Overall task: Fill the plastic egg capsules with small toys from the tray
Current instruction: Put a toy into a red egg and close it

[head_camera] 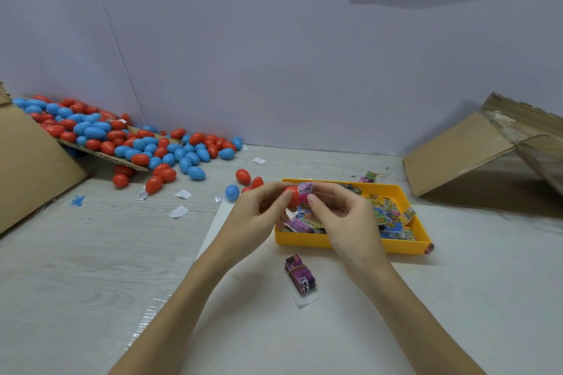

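Observation:
My left hand [262,207] grips a red egg capsule half [293,194] above the near left corner of the yellow tray [350,245]. My right hand [338,213] pinches a small pink toy packet [305,192] that sits against the open mouth of that half. The tray holds several small colourful toy packets [387,216]. A purple bundle of packets [300,273] bound with a rubber band lies on the table in front of the tray.
A pile of red and blue eggs [128,140] spills from a cardboard flap at the left back. Loose eggs [242,176] lie near the tray. A cardboard box [487,161] stands at the right. Paper scraps [179,211] dot the table.

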`<state>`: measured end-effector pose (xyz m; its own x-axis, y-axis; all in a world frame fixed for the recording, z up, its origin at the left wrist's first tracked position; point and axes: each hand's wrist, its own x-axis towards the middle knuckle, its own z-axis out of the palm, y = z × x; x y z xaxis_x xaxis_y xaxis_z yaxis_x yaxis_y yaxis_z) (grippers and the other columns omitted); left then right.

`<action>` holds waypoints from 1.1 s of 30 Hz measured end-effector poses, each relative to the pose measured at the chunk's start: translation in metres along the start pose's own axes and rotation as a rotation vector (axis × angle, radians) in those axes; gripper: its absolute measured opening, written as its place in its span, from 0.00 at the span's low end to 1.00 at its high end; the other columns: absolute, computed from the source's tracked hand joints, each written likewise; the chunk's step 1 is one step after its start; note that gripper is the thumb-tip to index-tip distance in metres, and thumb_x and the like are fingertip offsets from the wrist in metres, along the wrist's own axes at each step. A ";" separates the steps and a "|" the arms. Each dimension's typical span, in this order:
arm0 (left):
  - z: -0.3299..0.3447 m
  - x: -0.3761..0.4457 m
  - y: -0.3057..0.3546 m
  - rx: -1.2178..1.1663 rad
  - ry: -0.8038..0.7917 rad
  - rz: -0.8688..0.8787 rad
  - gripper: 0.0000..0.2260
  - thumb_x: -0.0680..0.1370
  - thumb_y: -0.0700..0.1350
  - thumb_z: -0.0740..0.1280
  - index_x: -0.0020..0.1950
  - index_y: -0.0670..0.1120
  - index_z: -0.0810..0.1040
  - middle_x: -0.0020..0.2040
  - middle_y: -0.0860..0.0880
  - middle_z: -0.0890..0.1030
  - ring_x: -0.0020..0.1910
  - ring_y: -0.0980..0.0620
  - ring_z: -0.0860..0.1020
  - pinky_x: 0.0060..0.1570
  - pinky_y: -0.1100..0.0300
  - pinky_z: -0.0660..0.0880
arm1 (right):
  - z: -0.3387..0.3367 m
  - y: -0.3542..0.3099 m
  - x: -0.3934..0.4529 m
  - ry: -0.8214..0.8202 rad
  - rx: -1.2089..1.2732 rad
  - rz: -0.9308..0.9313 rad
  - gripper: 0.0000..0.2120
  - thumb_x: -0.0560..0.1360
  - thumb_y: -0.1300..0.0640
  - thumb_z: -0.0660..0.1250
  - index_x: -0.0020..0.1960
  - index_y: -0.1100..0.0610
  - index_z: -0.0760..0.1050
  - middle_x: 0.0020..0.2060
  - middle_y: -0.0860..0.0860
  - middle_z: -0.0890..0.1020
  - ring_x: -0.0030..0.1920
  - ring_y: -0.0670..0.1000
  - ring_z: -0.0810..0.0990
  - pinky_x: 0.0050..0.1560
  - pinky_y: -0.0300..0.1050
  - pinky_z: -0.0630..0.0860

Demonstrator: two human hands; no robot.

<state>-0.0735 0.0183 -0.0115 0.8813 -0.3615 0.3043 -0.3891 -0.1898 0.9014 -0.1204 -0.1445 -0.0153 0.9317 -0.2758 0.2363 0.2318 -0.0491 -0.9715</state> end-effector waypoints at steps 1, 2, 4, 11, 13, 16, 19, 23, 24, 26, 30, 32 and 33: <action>0.000 0.000 0.000 -0.006 -0.001 0.005 0.08 0.84 0.47 0.63 0.59 0.58 0.79 0.47 0.58 0.85 0.44 0.57 0.82 0.46 0.65 0.81 | 0.000 0.000 0.000 0.010 -0.011 -0.015 0.09 0.79 0.61 0.71 0.56 0.50 0.84 0.48 0.46 0.88 0.51 0.46 0.87 0.53 0.46 0.84; 0.000 0.000 0.000 -0.012 -0.002 0.009 0.09 0.85 0.47 0.63 0.58 0.60 0.79 0.47 0.58 0.84 0.45 0.56 0.82 0.46 0.66 0.81 | 0.001 0.000 0.000 0.018 -0.021 -0.025 0.09 0.79 0.61 0.71 0.55 0.49 0.84 0.48 0.46 0.88 0.51 0.46 0.87 0.54 0.46 0.84; 0.000 0.000 0.000 -0.025 -0.006 0.008 0.10 0.85 0.47 0.63 0.58 0.62 0.78 0.48 0.59 0.84 0.48 0.55 0.82 0.48 0.64 0.81 | 0.002 -0.001 -0.001 0.028 -0.029 -0.036 0.09 0.80 0.61 0.71 0.55 0.48 0.83 0.49 0.46 0.88 0.51 0.46 0.87 0.55 0.47 0.84; -0.002 -0.001 0.001 -0.034 -0.017 0.020 0.10 0.85 0.46 0.63 0.63 0.57 0.79 0.46 0.62 0.84 0.48 0.61 0.83 0.45 0.66 0.79 | 0.002 -0.002 -0.002 0.029 -0.073 -0.033 0.09 0.80 0.60 0.71 0.59 0.55 0.84 0.50 0.47 0.87 0.52 0.44 0.86 0.55 0.46 0.84; -0.002 -0.001 0.001 -0.035 -0.013 0.027 0.10 0.85 0.46 0.63 0.62 0.59 0.79 0.49 0.62 0.85 0.51 0.61 0.83 0.46 0.67 0.79 | 0.003 -0.002 -0.002 0.021 -0.078 -0.027 0.10 0.80 0.59 0.70 0.60 0.56 0.84 0.50 0.47 0.88 0.52 0.44 0.86 0.55 0.45 0.84; -0.001 -0.001 0.000 -0.033 -0.007 0.022 0.10 0.84 0.47 0.63 0.61 0.61 0.79 0.51 0.61 0.84 0.55 0.60 0.82 0.49 0.66 0.80 | 0.003 -0.002 -0.003 0.009 -0.070 -0.007 0.10 0.80 0.58 0.70 0.61 0.55 0.84 0.50 0.48 0.88 0.52 0.45 0.86 0.55 0.45 0.84; -0.001 -0.001 -0.002 -0.030 -0.008 0.026 0.11 0.84 0.49 0.63 0.64 0.58 0.79 0.52 0.59 0.85 0.56 0.58 0.82 0.51 0.65 0.80 | 0.004 -0.001 -0.004 0.004 -0.059 -0.011 0.08 0.80 0.58 0.70 0.58 0.53 0.84 0.47 0.47 0.88 0.50 0.45 0.87 0.54 0.44 0.84; 0.001 -0.001 -0.003 -0.022 0.046 0.069 0.12 0.83 0.48 0.64 0.67 0.51 0.77 0.48 0.55 0.84 0.49 0.54 0.83 0.47 0.62 0.80 | 0.004 0.000 -0.003 -0.025 -0.028 0.000 0.07 0.80 0.58 0.71 0.57 0.53 0.85 0.46 0.46 0.88 0.50 0.45 0.87 0.53 0.42 0.84; 0.003 -0.001 -0.003 -0.009 0.070 0.084 0.11 0.83 0.49 0.65 0.65 0.50 0.77 0.47 0.54 0.84 0.47 0.53 0.83 0.45 0.61 0.80 | 0.004 0.000 -0.003 -0.031 -0.003 0.023 0.07 0.79 0.57 0.72 0.56 0.52 0.85 0.46 0.46 0.88 0.50 0.46 0.87 0.52 0.41 0.83; 0.004 0.000 -0.004 0.051 0.130 0.136 0.10 0.82 0.52 0.65 0.61 0.50 0.78 0.47 0.55 0.84 0.47 0.53 0.83 0.46 0.57 0.81 | 0.005 -0.002 -0.003 -0.042 0.131 0.128 0.07 0.78 0.58 0.73 0.56 0.54 0.85 0.47 0.49 0.89 0.50 0.48 0.88 0.50 0.40 0.83; 0.006 -0.001 -0.006 0.171 0.145 0.294 0.14 0.82 0.52 0.66 0.66 0.50 0.79 0.58 0.54 0.81 0.59 0.49 0.79 0.50 0.63 0.77 | 0.006 -0.010 -0.002 -0.112 0.667 0.516 0.12 0.77 0.61 0.72 0.58 0.66 0.83 0.49 0.58 0.86 0.47 0.51 0.87 0.48 0.40 0.84; 0.007 -0.002 -0.006 0.160 0.113 0.321 0.17 0.82 0.50 0.67 0.70 0.50 0.78 0.62 0.56 0.81 0.63 0.50 0.78 0.54 0.65 0.76 | 0.003 -0.015 -0.001 -0.167 0.775 0.649 0.14 0.77 0.60 0.72 0.61 0.67 0.81 0.49 0.59 0.85 0.47 0.52 0.85 0.50 0.42 0.84; 0.008 -0.002 -0.006 0.152 0.110 0.326 0.17 0.82 0.49 0.67 0.71 0.50 0.77 0.63 0.57 0.81 0.63 0.51 0.79 0.56 0.65 0.76 | 0.002 -0.017 -0.001 -0.194 0.795 0.688 0.16 0.78 0.59 0.72 0.62 0.66 0.81 0.49 0.60 0.85 0.49 0.53 0.85 0.50 0.43 0.84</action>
<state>-0.0749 0.0129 -0.0199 0.7251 -0.3268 0.6062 -0.6819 -0.2177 0.6983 -0.1251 -0.1418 0.0005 0.9441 0.1547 -0.2911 -0.3098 0.7183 -0.6229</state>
